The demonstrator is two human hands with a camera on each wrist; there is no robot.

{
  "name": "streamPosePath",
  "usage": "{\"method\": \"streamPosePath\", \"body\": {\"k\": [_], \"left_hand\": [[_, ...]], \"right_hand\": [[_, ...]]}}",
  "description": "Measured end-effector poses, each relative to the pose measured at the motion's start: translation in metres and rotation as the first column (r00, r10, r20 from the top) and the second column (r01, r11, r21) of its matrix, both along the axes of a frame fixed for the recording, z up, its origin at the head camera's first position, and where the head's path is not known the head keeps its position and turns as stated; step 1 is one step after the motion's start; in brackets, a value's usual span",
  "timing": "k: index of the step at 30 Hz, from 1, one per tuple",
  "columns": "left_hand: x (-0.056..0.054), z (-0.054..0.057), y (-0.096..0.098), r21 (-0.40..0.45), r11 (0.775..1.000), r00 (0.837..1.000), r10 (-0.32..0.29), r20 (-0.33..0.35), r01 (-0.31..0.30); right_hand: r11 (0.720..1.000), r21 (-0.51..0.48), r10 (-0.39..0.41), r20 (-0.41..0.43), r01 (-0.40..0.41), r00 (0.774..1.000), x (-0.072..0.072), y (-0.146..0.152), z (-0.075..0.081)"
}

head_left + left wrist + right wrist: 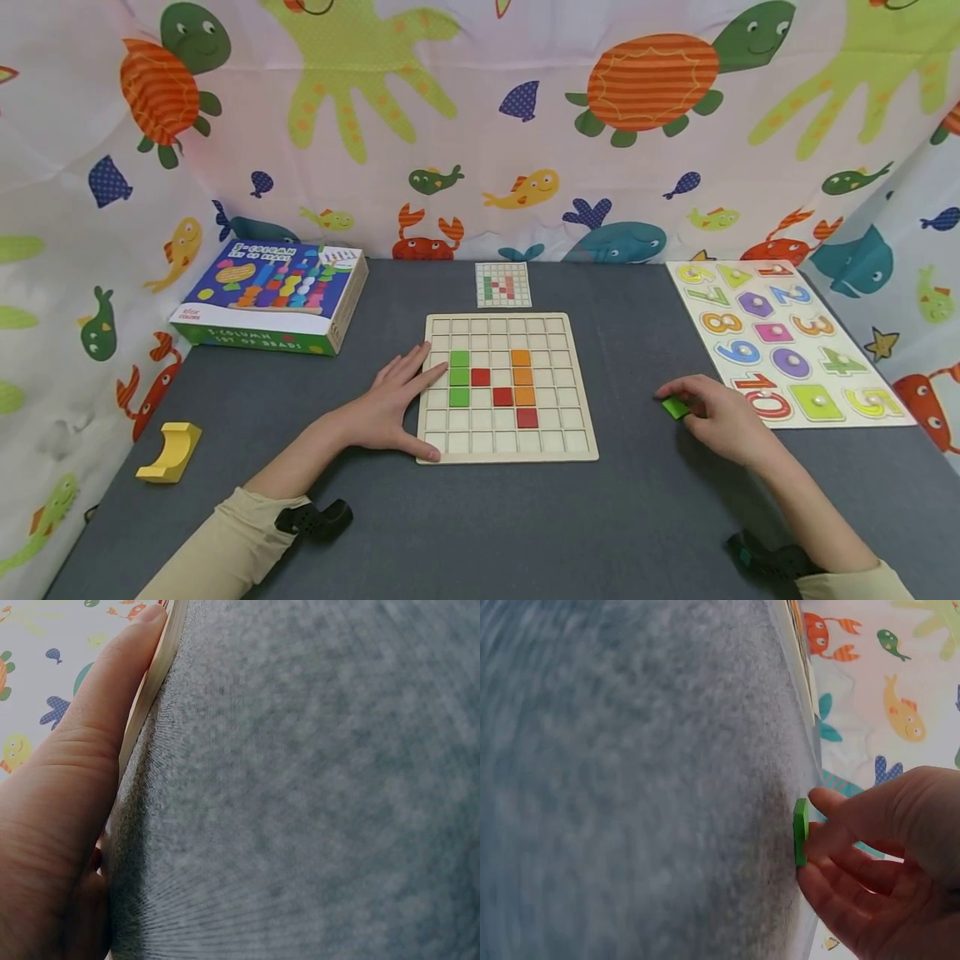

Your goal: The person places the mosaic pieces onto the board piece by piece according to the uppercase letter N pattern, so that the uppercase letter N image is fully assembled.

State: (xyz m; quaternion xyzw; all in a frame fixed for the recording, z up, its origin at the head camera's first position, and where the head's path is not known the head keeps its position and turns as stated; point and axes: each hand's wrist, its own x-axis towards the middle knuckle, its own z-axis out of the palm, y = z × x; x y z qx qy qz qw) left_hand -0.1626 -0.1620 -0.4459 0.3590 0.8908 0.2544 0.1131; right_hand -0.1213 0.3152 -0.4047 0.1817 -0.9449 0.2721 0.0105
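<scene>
A light wooden grid board (558, 442) lies flat on the dark grey table. Three green tiles (459, 377) stand in a column on it, three orange tiles (522, 377) in another, and three red tiles (502, 397) step diagonally down between them. My left hand (393, 404) rests spread at the board's left edge, thumb at the near corner and fingertips farther up. In the left wrist view, the thumb lies along the board's edge (142, 727). Right of the board, the thumb and fingers of my right hand (723, 417) pinch a green square tile (801, 831) low over the table.
Behind the board lies a small pattern card (502, 285) with coloured cells. A bead-set box (270, 296) is at the back left, with a yellow curved block (171, 452) nearer. At right, a number-and-shape puzzle board (787, 342) sits beyond the right hand. A printed curtain (480, 83) hangs behind.
</scene>
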Motion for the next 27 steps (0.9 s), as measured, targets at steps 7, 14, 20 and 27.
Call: {"method": "streamPosePath", "body": {"k": [7, 14, 20, 27], "left_hand": [[-0.001, -0.001, 0.0, -0.008, 1.0, 1.0, 0.0, -0.003, 0.0], [-0.001, -0.001, 0.0, -0.002, 1.0, 1.0, -0.003, 0.002, 0.003], [-0.001, -0.001, -0.001, -0.011, 1.0, 1.0, 0.001, 0.005, -0.001], [-0.001, 0.0, 0.0, -0.011, 1.0, 1.0, 0.002, 0.006, -0.002]], "right_hand": [[1.0, -0.022, 0.011, 0.023, -0.01, 1.0, -0.005, -0.013, -0.004], [1.0, 0.009, -0.007, 0.045, 0.007, 0.999, -0.009, -0.02, -0.003], [0.999, -0.046, 0.001, 0.084, 0.003, 0.996, -0.014, -0.035, 0.0], [0.986, -0.158, 0.069, 0.154, -0.045, 0.986, -0.023, -0.075, 0.004]]}}
